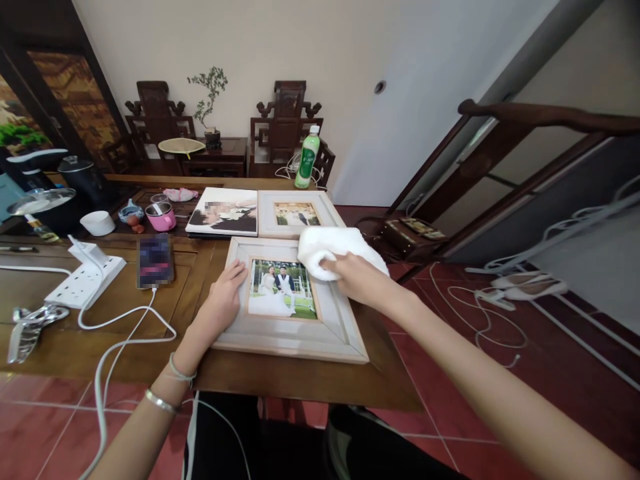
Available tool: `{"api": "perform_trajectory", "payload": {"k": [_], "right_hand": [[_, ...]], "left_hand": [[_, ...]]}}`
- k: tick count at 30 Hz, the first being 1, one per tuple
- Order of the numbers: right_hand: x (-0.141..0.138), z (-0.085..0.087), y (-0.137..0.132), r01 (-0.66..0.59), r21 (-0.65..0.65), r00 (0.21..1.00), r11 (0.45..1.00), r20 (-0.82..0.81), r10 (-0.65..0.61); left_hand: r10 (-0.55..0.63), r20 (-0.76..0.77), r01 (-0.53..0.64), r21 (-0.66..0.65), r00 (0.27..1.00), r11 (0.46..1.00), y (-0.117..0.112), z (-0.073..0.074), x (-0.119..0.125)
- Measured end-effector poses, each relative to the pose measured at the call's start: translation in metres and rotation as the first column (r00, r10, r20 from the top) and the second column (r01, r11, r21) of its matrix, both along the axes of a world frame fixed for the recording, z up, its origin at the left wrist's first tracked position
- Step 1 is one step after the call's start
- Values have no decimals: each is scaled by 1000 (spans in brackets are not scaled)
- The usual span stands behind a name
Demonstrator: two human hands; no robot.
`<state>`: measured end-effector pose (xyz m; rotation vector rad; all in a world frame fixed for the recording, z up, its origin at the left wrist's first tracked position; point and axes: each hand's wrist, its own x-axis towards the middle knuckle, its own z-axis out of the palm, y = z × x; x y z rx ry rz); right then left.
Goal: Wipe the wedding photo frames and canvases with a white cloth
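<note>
A picture frame [345, 327] with a pale wide border and a couple's photo lies flat on the wooden table, near its front edge. My left hand [225, 300] grips the frame's left side, its fingers resting over the border. In my right hand [357, 277] a fluffy white cloth [340, 243] is bunched up, pressed against the frame's upper right corner. The cloth hides that corner and part of a second framed photo [300, 212] behind. Left of this second frame lies a photo album [237, 208] with a printed cover.
A green bottle [307, 159] stands at the table's back edge. On the left are a phone [154, 260] on a cable, a white power strip [85, 273], a silver hair clip [33, 327], a pink cup [160, 217] and a white bowl [97, 223]. A wooden chair [500, 140] stands right.
</note>
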<state>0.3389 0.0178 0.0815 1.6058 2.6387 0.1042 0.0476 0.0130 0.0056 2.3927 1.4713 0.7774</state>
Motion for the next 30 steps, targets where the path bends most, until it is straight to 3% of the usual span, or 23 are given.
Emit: {"api": "perform_trajectory", "payload": {"k": [8, 11, 14, 20, 23, 26, 30], "right_hand": [[-12, 27, -101, -60, -265, 998, 962, -35, 53], [-9, 30, -124, -59, -307, 997, 950, -64, 41], [-9, 21, -113, -3, -250, 997, 968, -74, -16], [-8, -14, -20, 11, 53, 995, 999, -95, -6], [-7, -22, 5, -7, 108, 996, 994, -91, 17], [-8, -17, -11, -63, 64, 996, 996, -64, 67], [-9, 2, -70, -141, -68, 988, 988, -69, 137]], "left_hand": [[-11, 7, 11, 11, 1000, 1000, 1, -1, -1], [-20, 1, 20, -18, 1000, 1000, 1, 1, -1], [-50, -11, 49, -36, 999, 998, 1, 2, -3], [-55, 1, 55, -28, 998, 998, 2, 3, -6], [-52, -6, 52, -16, 999, 999, 1, 3, -5], [-51, -15, 51, -1, 999, 999, 1, 2, -5], [-55, 4, 55, 24, 998, 998, 3, -1, -6]]}}
